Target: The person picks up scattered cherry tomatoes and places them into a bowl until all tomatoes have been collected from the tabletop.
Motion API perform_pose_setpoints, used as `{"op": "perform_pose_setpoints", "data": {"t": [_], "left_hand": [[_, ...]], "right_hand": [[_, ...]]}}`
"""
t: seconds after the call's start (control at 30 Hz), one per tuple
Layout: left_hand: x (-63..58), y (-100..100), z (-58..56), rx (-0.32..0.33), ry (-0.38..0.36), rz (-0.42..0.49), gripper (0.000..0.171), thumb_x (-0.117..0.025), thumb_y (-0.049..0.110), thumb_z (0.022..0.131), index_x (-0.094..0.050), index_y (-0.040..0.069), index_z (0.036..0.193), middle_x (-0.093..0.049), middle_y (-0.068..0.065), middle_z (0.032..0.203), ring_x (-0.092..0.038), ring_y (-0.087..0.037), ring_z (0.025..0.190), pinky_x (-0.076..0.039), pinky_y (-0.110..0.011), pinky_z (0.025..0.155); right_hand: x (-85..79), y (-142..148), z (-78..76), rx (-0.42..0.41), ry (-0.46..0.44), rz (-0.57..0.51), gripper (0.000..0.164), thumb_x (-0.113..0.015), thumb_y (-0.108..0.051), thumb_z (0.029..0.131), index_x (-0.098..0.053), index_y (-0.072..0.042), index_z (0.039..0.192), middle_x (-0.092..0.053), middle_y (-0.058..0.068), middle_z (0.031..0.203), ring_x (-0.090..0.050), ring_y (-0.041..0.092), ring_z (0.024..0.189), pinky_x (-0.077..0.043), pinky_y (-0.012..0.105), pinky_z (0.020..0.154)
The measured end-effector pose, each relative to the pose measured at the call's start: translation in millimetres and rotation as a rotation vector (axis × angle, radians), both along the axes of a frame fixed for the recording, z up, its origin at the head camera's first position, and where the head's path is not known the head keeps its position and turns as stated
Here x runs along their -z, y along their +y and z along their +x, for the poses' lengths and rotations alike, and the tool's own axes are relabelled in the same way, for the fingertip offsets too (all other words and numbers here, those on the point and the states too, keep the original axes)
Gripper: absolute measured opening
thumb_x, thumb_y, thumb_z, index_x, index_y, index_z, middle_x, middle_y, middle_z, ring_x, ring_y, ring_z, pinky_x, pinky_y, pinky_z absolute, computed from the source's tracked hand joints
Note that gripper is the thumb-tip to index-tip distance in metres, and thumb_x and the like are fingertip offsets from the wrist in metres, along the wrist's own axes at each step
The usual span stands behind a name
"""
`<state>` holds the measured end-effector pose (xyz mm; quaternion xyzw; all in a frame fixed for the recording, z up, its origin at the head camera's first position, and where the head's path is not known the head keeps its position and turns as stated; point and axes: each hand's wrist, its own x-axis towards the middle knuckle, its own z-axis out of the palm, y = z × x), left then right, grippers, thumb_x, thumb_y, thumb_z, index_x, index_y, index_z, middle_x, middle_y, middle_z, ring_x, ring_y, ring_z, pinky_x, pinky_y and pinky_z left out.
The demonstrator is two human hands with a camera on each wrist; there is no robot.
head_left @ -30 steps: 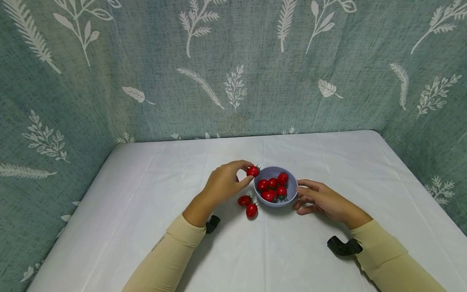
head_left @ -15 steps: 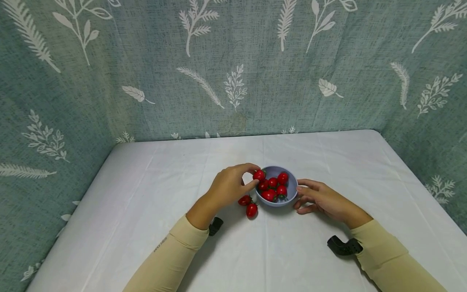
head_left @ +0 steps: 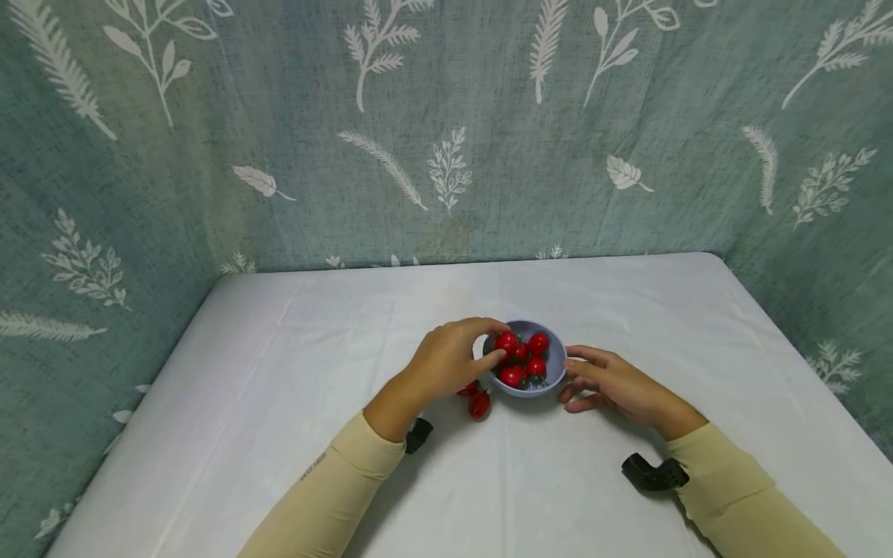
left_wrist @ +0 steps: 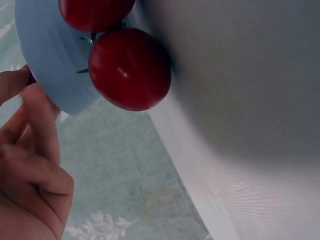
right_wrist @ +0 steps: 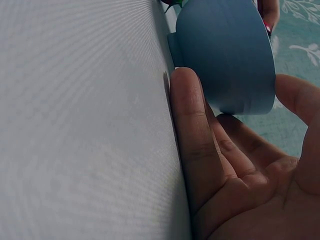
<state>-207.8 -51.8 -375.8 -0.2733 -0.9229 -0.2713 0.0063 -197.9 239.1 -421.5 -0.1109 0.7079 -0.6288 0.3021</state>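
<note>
Thumb and fingers of my left hand [head_left: 446, 363] pinch a red cherry tomato [head_left: 506, 342] over the left side of a light blue bowl [head_left: 523, 393]. Several more tomatoes [head_left: 512, 377] lie inside the bowl. Two loose tomatoes rest on the cloth left of it, the nearer tomato [head_left: 479, 405] in plain sight and the other tomato [left_wrist: 95, 12] partly covered by the left hand in the head view. My right hand [head_left: 614, 385] touches the bowl's right side, its fingers loosely bent along the outer wall and the thumb at the rim [right_wrist: 273, 90].
White cloth [head_left: 279, 434] covers the table. Green leaf-patterned curtains [head_left: 446, 209] stand behind it and at both sides. Each wrist carries a black camera mount [head_left: 654, 473].
My left hand has moved right with the pinched tomato, from beside the bowl's left rim to over its inside. The right hand stays at the bowl's side.
</note>
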Motion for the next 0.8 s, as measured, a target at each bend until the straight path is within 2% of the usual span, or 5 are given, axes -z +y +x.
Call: {"op": "perform_pose_setpoints", "data": {"t": [0.1, 0.13, 0.37, 0.8], "left_hand": [[-0.3, 3, -1.7, 0.007, -0.001, -0.009, 0.039, -0.071, 0.033, 0.093, -0.065, 0.024, 0.131, -0.067, 0.006, 0.131, -0.064, -0.014, 0.120, -0.053, -0.037, 0.098], [-0.6, 4, -2.6, 0.012, -0.005, -0.012, 0.039, -0.072, 0.033, 0.093, -0.066, 0.024, 0.131, -0.068, 0.006, 0.131, -0.063, -0.014, 0.121, -0.053, -0.037, 0.099], [-2.7, 12, -8.0, 0.048, -0.030, -0.046, 0.037, -0.070, 0.034, 0.094, -0.066, 0.025, 0.130, -0.072, 0.007, 0.121, -0.065, -0.012, 0.114, -0.053, -0.035, 0.093], [-2.2, 24, -12.5, 0.086, -0.071, -0.087, 0.035, -0.072, 0.036, 0.093, -0.070, 0.023, 0.125, -0.073, 0.007, 0.117, -0.066, -0.010, 0.108, -0.054, -0.031, 0.086]], "right_hand": [[1.6, -3, -0.5, 0.004, -0.010, 0.001, 0.063, -0.047, -0.030, 0.107, -0.023, 0.006, 0.153, -0.069, 0.006, 0.105, -0.070, 0.018, 0.096, -0.060, 0.036, 0.084], [1.8, -3, -0.6, 0.005, -0.011, -0.001, 0.063, -0.047, -0.030, 0.107, -0.024, 0.005, 0.153, -0.069, 0.006, 0.105, -0.070, 0.018, 0.096, -0.060, 0.036, 0.084], [-1.2, -2, 1.9, -0.004, -0.009, -0.031, 0.064, -0.045, -0.029, 0.108, -0.020, 0.008, 0.153, -0.069, 0.007, 0.104, -0.069, 0.017, 0.095, -0.060, 0.035, 0.083], [0.9, 0, 0.9, 0.000, -0.005, -0.030, 0.064, -0.046, -0.031, 0.107, -0.022, 0.007, 0.153, -0.069, 0.007, 0.103, -0.070, 0.016, 0.095, -0.060, 0.034, 0.083]]}}
